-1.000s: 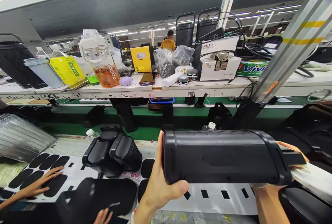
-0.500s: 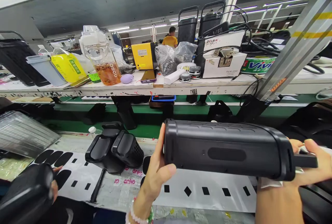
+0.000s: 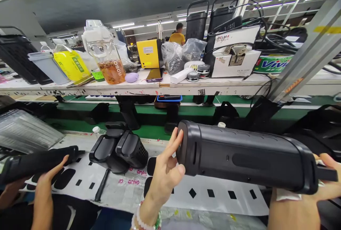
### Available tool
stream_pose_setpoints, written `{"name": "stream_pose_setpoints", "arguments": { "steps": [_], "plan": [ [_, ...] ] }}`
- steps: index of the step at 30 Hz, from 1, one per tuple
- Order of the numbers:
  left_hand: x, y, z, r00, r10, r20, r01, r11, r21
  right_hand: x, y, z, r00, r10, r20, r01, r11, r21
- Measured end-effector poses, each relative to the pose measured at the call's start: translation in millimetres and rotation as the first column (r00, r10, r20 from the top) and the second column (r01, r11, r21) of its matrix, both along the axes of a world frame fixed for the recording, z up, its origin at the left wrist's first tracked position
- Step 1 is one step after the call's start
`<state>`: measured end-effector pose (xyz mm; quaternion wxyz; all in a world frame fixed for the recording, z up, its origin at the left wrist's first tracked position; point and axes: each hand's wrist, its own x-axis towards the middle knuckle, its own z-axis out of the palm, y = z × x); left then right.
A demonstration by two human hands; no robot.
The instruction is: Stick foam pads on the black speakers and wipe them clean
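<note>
"Casing (image 3: 247,157) has turned, left end now showing, above the near bench (image 3: 125,194); left hand (image 3: 166,168) spread against it, right hand (image 3: 326,189) gripping right end."
"Handling?"
"Probably stiff, smooth, weighty; support both ends."

Long case (image 3: 250,162): black, shallow line pattern on top
Left-wrist beads (image 3: 142,219): pale pink, white, some green
Upright units (image 3: 108,152): black, right one perforated in rows
Sheet (image 3: 221,205): white, row of black squares, one turned as a diamond
Bench print (image 3: 133,182): pink "anko" lettering
Belt (image 3: 153,118): green
Pouch (image 3: 70,63): yellow, green label
Jug (image 3: 108,59): clear, amber contents, white lid
Boxy unit (image 3: 147,54): yellow front
Egg-shaped item (image 3: 131,77): lilac
Carton (image 3: 222,63): white, red "DELMA"
Pack (image 3: 273,64): green, white-and-blue lettering
Distant shirt (image 3: 177,38): mustard
</note>
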<state>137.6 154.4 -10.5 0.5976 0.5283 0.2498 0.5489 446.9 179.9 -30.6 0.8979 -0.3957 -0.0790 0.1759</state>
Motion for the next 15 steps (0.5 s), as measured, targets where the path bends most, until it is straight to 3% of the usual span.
{"name": "stream_pose_setpoints", "arguments": {
  "steps": [6, 15],
  "plan": [
    [2.4, -4.6, 8.6, 0.999, 0.017, -0.035, -0.018, 0.999, -0.032, -1.7, -3.2, -3.0, 0.998, -0.041, -0.048, 0.037, 0.996, -0.087],
    [3.7, -5.4, 2.4, 0.997, 0.031, -0.072, -0.029, 0.999, 0.023, 3.6, -2.0, -8.0, 0.997, -0.075, -0.012, 0.073, 0.988, -0.135]
  ]
}}
